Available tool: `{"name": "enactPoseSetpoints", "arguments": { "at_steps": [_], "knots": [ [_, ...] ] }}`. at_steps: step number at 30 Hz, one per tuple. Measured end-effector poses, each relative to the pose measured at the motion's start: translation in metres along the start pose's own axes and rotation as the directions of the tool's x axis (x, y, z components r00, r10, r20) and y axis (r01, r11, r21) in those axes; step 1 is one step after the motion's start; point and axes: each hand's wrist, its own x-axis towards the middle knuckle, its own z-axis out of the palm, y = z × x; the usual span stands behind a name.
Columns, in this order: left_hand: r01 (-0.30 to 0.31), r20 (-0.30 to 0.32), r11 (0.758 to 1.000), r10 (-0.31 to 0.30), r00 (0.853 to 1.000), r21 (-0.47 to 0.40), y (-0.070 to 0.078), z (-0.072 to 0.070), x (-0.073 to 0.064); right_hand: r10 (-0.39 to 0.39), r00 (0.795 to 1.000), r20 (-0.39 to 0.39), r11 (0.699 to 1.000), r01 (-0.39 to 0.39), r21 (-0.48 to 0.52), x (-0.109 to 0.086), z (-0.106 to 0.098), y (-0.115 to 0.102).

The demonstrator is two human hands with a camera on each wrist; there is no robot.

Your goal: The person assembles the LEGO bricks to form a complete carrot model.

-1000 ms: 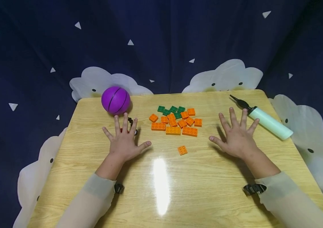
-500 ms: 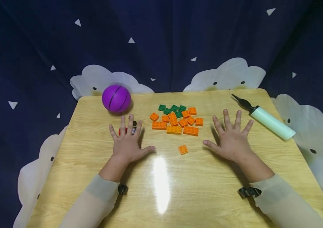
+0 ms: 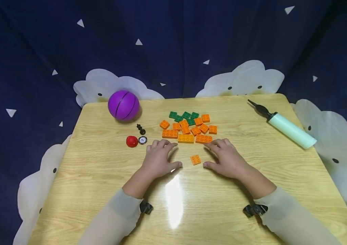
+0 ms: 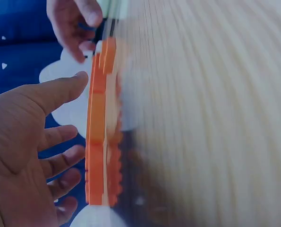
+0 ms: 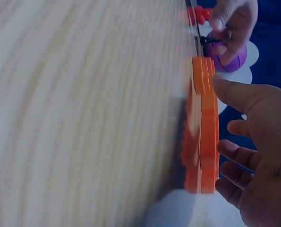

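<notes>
My left hand (image 3: 158,158) hovers low over the table, just left of a single square orange brick (image 3: 195,159). My right hand (image 3: 227,158) mirrors it on the brick's other side. Thumbs and fingers are spread apart and slightly bent, and neither hand holds anything. Just beyond the fingertips lies a cluster of toy bricks: long orange ones in front, such as a yellow-orange brick (image 3: 186,138), smaller orange ones, and green bricks (image 3: 186,115) at the back. In the left wrist view the orange bricks (image 4: 97,118) stand beyond the palm, apart from it.
A purple ball (image 3: 123,105) sits at the back left. Near my left hand lie a red cap-like piece (image 3: 131,141), a round chip (image 3: 142,140) and a black chess-like piece (image 3: 141,129). A pale green hand pump (image 3: 291,130) lies at the right edge of the table (image 3: 93,183).
Both hands have moved inward toward the lone orange brick, and their widely spread fingers have bent. The red piece, the chip and the black piece are uncovered. The bricks have stayed put.
</notes>
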Motion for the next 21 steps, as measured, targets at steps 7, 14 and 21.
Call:
{"name": "enactPoseSetpoints", "arguments": {
  "at_steps": [7,14,21],
  "knots": [
    [-0.045,0.036,0.995,0.049,0.998,-0.092,0.017,0.013,0.008,-0.043,0.999,0.022,0.998,0.042,0.041,0.008,0.013,-0.012],
    [-0.056,0.078,0.991,0.066,0.995,-0.118,0.028,0.023,0.015,-0.073,0.997,-0.005,0.997,0.073,0.025,0.016,0.020,-0.017],
    [-0.054,0.090,0.991,0.066,0.994,-0.125,0.030,0.024,0.022,-0.025,0.999,0.027,0.999,0.025,0.030,0.023,0.025,-0.022]
  ]
}}
